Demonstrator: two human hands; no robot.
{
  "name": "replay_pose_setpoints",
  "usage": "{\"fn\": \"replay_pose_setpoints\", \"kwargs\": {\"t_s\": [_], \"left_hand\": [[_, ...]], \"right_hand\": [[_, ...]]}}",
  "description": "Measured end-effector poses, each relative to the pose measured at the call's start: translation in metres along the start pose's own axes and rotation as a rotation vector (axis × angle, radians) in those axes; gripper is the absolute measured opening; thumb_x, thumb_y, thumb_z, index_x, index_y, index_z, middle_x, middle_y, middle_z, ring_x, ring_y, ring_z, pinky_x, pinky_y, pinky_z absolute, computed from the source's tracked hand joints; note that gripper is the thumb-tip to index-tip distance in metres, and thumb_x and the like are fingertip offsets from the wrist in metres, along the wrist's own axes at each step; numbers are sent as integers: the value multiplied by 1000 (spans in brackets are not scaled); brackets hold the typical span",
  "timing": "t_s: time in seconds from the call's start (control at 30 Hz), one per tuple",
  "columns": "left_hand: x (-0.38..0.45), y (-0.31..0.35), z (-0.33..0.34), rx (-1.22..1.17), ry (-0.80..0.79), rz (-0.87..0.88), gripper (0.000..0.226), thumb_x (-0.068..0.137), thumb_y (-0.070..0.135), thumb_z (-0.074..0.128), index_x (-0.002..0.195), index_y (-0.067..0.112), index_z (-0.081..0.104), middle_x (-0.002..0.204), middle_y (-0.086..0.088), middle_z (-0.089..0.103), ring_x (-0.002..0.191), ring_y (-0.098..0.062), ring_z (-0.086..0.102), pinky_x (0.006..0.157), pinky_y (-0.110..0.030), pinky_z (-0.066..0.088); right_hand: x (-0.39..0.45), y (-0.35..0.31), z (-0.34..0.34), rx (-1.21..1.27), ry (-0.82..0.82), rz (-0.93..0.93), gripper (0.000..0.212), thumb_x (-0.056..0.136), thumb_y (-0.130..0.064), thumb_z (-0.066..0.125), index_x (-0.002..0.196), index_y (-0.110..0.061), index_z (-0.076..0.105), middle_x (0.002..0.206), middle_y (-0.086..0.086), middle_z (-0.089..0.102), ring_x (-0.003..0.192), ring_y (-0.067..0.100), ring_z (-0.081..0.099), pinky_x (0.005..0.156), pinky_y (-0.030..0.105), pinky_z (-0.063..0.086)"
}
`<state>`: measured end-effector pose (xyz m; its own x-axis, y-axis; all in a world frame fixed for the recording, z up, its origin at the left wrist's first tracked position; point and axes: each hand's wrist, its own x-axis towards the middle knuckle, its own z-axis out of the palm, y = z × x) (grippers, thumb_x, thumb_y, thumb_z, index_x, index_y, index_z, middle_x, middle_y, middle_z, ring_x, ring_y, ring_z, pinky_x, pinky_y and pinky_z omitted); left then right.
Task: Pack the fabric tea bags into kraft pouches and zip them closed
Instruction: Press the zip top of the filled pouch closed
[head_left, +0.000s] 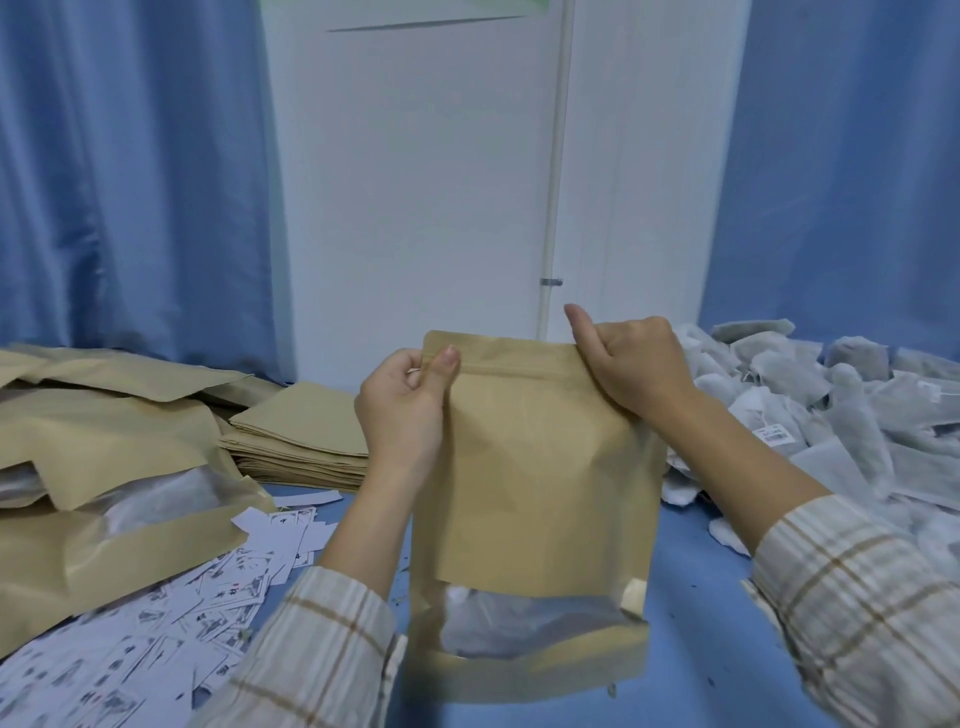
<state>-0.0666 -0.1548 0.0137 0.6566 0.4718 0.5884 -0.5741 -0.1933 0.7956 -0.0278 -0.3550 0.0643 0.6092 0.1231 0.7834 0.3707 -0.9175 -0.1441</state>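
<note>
Left hand (402, 410) and right hand (631, 366) pinch one upright kraft pouch (535, 499) at its top

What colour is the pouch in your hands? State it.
Kraft brown, with a clear window near the bottom; the pouch shows best in the head view.

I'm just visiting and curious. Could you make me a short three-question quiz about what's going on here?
1. True or false: both hands grip the pouch's top edge.
2. What shows through the pouch's window: A) tea bags, B) cards, C) nothing?
3. Which side holds the loose tea bag heap?

Key:
1. True: left hand and right hand pinch the pouch at its zip strip.
2. A, in the window.
3. The right, the heap.
</note>
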Motion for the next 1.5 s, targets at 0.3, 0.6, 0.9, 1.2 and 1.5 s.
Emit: {"fn": "replay_pose_setpoints", "kwargs": {"t_s": [0.3,0.6,0.9,1.2,1.5], "left_hand": [[7,4,0,-22,-15,-7,44,85,34,67,68,-3,51,50,7,28,51,-7,24,48,-19,21],[-8,8,15,-31,-83,-73,47,88,39,60,61,3,48,43,13,29,46,-5,27,47,-21,23],[-14,10,24,127,48,5,37,90,22,59,57,19,44,38,11,42,46,0,41,49,-14,32],[-4,2,11,-17,1,-57,30,87,26,66,60,19,53,51,7,44,53,-8,36,57,-26,30],[-20,-13,-8,-176,-457,-372,45,58,34,86,89,8,66,76,6,72,66,-9,67,55,-16,48]], "right_hand": [[7,5,-12,-95,-114,14,65,96,-52,27,43,-15,28,44,2,39,53,23,44,60,33,36],[0,-76,16,-194,166,-75,49,93,-34,50,52,-8,61,47,14,57,47,31,56,48,25,24],[6,-101,18,-231,200,-43,56,90,-43,48,43,-15,54,41,3,51,44,26,55,44,20,23],[7,-20,13,-50,18,43,66,96,-54,27,45,-12,32,52,7,48,68,31,55,58,32,31],[-2,27,15,50,193,245,67,96,-48,35,41,-11,27,38,1,34,42,14,33,45,27,23]]}}
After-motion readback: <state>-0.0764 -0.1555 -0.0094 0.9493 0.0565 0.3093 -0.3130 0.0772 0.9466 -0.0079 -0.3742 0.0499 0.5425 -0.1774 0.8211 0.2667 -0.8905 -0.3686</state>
